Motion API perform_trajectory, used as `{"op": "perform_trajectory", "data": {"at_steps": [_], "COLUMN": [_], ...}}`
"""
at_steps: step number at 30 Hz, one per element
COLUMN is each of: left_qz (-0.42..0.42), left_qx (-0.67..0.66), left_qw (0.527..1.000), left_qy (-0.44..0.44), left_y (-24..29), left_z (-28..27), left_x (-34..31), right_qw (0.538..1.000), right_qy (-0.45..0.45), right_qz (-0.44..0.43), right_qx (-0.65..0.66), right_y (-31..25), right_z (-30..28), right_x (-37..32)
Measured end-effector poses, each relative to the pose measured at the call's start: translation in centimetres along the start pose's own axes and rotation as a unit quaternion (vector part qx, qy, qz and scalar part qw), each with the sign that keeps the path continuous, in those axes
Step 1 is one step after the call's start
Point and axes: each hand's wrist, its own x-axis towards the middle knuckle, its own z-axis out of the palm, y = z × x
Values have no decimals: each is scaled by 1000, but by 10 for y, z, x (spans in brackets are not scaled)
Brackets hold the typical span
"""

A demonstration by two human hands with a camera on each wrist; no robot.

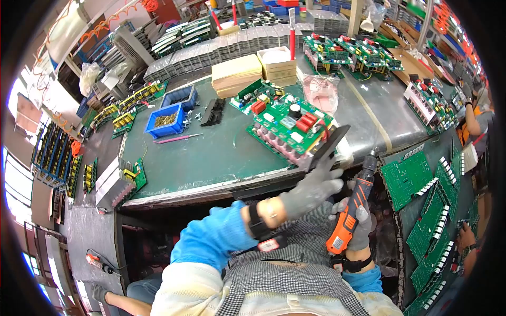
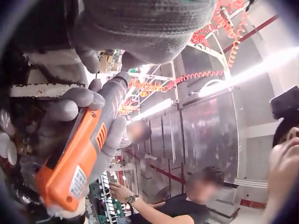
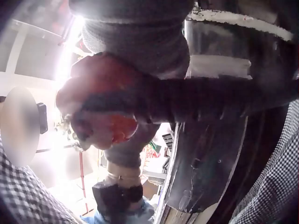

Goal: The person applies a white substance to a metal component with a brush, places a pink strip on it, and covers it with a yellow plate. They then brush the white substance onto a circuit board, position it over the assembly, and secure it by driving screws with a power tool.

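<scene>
My gloved left hand (image 1: 311, 194) is at the front edge of the bench, holding a black, flat, elongated piece (image 1: 333, 141) that sticks up from the fingers. This piece overlaps the right end of a green circuit board assembly (image 1: 287, 122) with red and black components and a pinkish finned side. To the right, my gloved right hand (image 1: 361, 227) grips an orange and black power screwdriver (image 1: 347, 224), its tip angled up and away from me. In the left wrist view the screwdriver (image 2: 86, 154) lies across the right hand's fingers, below the left hand (image 2: 145, 32). The right wrist view is blurred.
Blue bins (image 1: 164, 122) of small hardware, a pink pen-like tool (image 1: 178, 138) and another black part (image 1: 212, 112) lie on the bench (image 1: 174, 166). Behind are yellow pads (image 1: 236, 76). Green boards (image 1: 408, 176) stand at right. Another person's arm (image 1: 475, 124) shows at far right.
</scene>
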Motion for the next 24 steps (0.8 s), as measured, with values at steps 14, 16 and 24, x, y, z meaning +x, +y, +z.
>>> {"op": "perform_trajectory", "data": {"at_steps": [14,16,24], "left_qz": [-66,-38,-16], "left_qx": [173,245,495], "left_qw": [982,957,789], "left_qy": [42,150,363], "left_y": [57,64,66], "left_z": [-70,-102,-198], "left_x": [-47,-72,-107], "right_qw": [988,985,987], "right_qy": [64,19,115], "right_qz": [-138,-170,-110], "right_qx": [-38,-10,12], "right_y": [-21,-16,-5], "right_z": [24,31,37], "right_x": [43,70,119]}}
